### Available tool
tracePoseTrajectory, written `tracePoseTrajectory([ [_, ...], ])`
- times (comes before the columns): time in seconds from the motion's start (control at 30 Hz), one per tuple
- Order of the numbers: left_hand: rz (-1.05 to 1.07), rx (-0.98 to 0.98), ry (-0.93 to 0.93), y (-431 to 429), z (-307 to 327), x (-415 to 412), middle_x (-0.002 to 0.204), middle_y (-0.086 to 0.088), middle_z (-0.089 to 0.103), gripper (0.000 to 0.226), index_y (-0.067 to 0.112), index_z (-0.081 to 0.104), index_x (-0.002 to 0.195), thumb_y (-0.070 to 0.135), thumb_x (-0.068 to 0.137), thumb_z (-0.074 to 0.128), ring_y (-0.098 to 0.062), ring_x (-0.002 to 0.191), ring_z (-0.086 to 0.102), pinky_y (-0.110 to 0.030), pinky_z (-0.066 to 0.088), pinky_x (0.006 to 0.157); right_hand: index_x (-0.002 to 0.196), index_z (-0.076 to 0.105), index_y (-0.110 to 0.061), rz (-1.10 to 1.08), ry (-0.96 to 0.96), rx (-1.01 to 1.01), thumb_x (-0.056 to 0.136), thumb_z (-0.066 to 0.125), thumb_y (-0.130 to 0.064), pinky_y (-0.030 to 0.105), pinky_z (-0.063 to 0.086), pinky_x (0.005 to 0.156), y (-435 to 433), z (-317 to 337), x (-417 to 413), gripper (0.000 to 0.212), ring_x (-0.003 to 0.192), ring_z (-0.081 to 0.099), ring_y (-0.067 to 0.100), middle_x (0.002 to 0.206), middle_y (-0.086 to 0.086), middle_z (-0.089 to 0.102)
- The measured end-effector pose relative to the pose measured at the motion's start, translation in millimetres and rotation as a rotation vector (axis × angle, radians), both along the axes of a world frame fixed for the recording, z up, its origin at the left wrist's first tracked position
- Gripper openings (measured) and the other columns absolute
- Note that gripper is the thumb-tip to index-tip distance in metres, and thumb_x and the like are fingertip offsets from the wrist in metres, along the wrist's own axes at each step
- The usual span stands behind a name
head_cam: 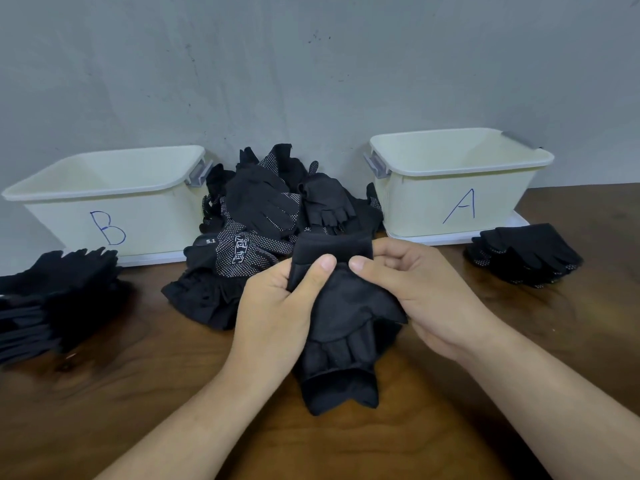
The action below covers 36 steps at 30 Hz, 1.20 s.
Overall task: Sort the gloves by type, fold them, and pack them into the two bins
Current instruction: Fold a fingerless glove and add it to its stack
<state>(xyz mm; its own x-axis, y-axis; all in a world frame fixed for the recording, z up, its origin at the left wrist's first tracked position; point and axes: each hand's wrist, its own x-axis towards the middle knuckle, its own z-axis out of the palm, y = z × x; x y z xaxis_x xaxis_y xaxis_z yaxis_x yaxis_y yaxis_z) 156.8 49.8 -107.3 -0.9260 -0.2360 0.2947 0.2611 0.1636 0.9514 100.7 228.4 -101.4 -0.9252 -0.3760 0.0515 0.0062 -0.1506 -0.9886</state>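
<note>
Fingers [320, 268] curled, both thumbs pressed side by side on top of a black glove [346, 306]. Left hand [277, 306] grips its left edge, right hand [415, 289] its right edge; neither is spread flat. Glove is soft, matte, fleece-like, with a thick cuff band at the far end and stubby fingers hanging toward the person, over the table [138, 393], dark wood grain. Just behind it, a loose pile [273, 202] of black gloves, some with white grip dots. Bin B [104, 202] on the left and bin A [450, 188] on the right are cream plastic, rectangular, with grey clips. Left stack [52, 299] is plain black; right stack [526, 254] is dotted.
</note>
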Motion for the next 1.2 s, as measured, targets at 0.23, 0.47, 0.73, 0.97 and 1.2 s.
tracePoseTrajectory([
  [0.23,0.027,-0.085,0.078,-1.0,-1.2,0.5,0.087,0.013,0.080,0.020,0.025,0.083,0.098,0.029,0.104,0.064,0.000,0.084,0.074,-0.013,0.053,0.072,0.114,0.081,-0.016,0.062,0.011,0.107,0.090,0.080,-0.014,0.047,0.061,0.094,8.1,0.6,-5.6,0.024,0.101,0.078,0.034,0.102,0.015,0.080],
  [0.47,0.006,-0.245,-0.009,-18.2,-6.0,-6.2,0.061,-0.007,0.065,0.056,0.015,0.065,0.069,0.058,0.103,0.054,-0.012,0.056,0.064,-0.036,0.049,0.055,0.111,0.075,0.004,-0.142,0.086,0.022,0.089,0.080,-0.017,0.057,0.056,0.105,17.2,2.3,-17.4,0.031,0.105,0.075,0.040,0.107,0.025,0.078],
  [0.73,-0.366,-1.088,-0.126,-42.0,-17.3,-14.2,0.113,0.030,0.060,0.031,0.049,0.065,0.111,0.070,0.090,0.057,0.000,0.109,0.053,-0.031,0.049,0.093,0.119,0.077,-0.016,-0.324,0.214,0.035,0.104,0.067,-0.024,0.045,0.057,0.104,41.9,4.4,-37.4,0.020,0.109,0.076,0.027,0.111,0.008,0.081],
  [0.97,-0.370,-1.143,-0.065,-23.4,-38.3,-18.5,0.137,0.033,0.044,0.046,0.044,0.054,0.143,0.065,0.104,0.043,0.007,0.133,0.034,-0.025,0.028,0.115,0.114,0.078,-0.012,-0.317,0.286,0.094,0.106,0.064,-0.020,0.038,0.061,0.097,35.7,-4.0,-48.4,0.018,0.103,0.075,0.020,0.108,0.015,0.078],
  [1.2,-0.241,-1.096,-0.082,-17.2,-54.5,-29.6,0.154,0.027,0.043,0.052,0.041,0.048,0.152,0.062,0.108,0.029,0.006,0.151,0.023,-0.030,0.018,0.128,0.119,0.079,-0.012,-0.369,0.364,0.021,0.106,0.066,-0.018,0.041,0.059,0.102,6.5,-5.3,-80.1,0.020,0.112,0.075,0.020,0.113,0.003,0.081],
])
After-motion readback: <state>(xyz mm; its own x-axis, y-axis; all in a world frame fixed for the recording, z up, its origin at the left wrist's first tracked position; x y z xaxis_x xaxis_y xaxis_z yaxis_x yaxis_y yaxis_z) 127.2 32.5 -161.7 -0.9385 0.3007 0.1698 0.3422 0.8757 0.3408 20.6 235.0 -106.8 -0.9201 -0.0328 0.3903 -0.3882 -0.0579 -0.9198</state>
